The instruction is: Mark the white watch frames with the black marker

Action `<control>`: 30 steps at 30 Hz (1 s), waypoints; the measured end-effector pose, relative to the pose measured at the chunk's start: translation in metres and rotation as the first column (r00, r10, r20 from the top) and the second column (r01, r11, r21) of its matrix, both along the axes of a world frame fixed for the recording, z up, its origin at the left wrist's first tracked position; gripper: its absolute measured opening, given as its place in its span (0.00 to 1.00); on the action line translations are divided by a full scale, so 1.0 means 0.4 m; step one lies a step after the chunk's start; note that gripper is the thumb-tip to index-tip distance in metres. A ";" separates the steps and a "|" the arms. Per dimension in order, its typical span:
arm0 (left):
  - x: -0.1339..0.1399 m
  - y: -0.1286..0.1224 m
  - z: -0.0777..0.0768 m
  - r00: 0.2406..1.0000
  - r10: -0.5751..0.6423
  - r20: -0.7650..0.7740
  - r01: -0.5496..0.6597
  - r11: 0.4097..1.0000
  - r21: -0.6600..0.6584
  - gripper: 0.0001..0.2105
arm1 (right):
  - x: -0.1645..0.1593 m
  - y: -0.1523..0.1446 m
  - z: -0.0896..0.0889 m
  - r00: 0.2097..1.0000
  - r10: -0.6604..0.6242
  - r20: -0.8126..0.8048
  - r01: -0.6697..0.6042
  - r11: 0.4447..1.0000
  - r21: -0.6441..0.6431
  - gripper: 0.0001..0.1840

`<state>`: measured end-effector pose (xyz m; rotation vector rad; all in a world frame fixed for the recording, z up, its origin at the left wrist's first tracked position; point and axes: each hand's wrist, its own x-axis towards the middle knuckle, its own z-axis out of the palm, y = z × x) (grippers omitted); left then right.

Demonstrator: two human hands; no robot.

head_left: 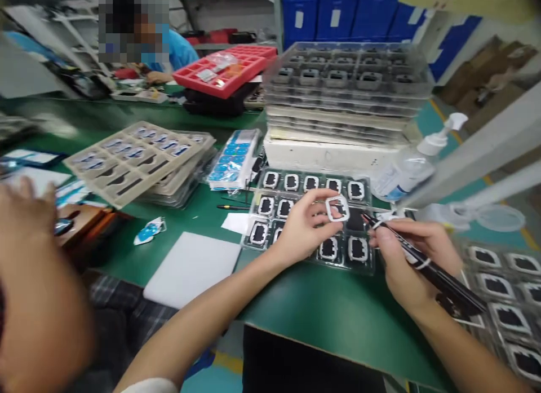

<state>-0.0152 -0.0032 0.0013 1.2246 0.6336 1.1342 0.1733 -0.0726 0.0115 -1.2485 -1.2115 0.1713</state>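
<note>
Frame [338, 208] pinched, left hand [302, 228] raised.

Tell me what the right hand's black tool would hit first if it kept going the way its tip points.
Probably the small white frame pinched in the left hand. The right hand aims its black tool up-left at it, over the parts tray; depth is unclear.

Both arms are bare from the wrists to past the elbows. The left hand [302, 226] and the right hand [403, 257] wear no gloves, rings or watch, and the wrists carry no band. The fingers [323, 198] are bare too, with short, plain nails. At the bottom edge of the view, beside the left upper arm, the hem of a short white sleeve [150, 385] shows; its cloth looks smooth and unmarked. On the right arm no clothing is in view.
</note>
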 end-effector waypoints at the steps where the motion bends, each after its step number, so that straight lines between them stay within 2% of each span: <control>1: 0.003 -0.005 -0.002 1.000 -0.004 -0.007 0.004 1.000 0.009 0.24 | -0.006 -0.002 -0.001 0.997 0.069 0.018 -0.069 0.996 0.053 0.10; 3: 0.007 -0.014 -0.007 0.999 -0.003 -0.038 0.006 0.998 0.058 0.23 | -0.014 -0.006 0.001 0.981 0.187 0.043 -0.190 0.979 0.079 0.10; 5: 0.009 -0.023 -0.010 0.996 0.016 -0.088 -0.003 0.990 0.139 0.22 | -0.017 -0.008 0.007 0.966 0.250 0.068 -0.254 0.966 0.057 0.10; 8: 0.008 -0.033 -0.012 0.982 0.074 -0.177 -0.020 0.958 0.288 0.22 | -0.016 -0.009 0.016 0.958 0.257 0.128 -0.263 0.964 0.038 0.08; 11: 0.005 -0.038 -0.013 0.952 0.161 -0.259 -0.035 0.901 0.433 0.22 | -0.015 -0.008 0.018 0.953 0.247 0.174 -0.255 0.967 0.022 0.06; 16: 0.002 -0.042 -0.015 0.899 0.282 -0.335 -0.033 0.807 0.590 0.20 | -0.019 -0.005 0.014 0.933 0.298 0.204 -0.311 0.950 0.036 0.11; 19: 0.002 -0.044 -0.014 0.863 0.344 -0.368 -0.028 0.762 0.647 0.19 | -0.023 -0.004 0.015 0.931 0.299 0.208 -0.318 0.946 0.068 0.13; 22: 0.003 -0.044 -0.015 0.846 0.377 -0.376 -0.022 0.730 0.683 0.19 | -0.025 -0.006 0.018 0.933 0.295 0.204 -0.310 0.950 0.041 0.12; 26: 0.002 -0.044 -0.018 0.834 0.396 -0.385 -0.014 0.712 0.702 0.19 | -0.023 -0.010 0.024 0.931 0.294 0.217 -0.300 0.954 -0.006 0.11; 30: 0.002 -0.043 -0.020 0.824 0.411 -0.391 -0.010 0.700 0.714 0.20 | -0.025 -0.008 0.025 0.933 0.280 0.226 -0.287 0.958 0.001 0.11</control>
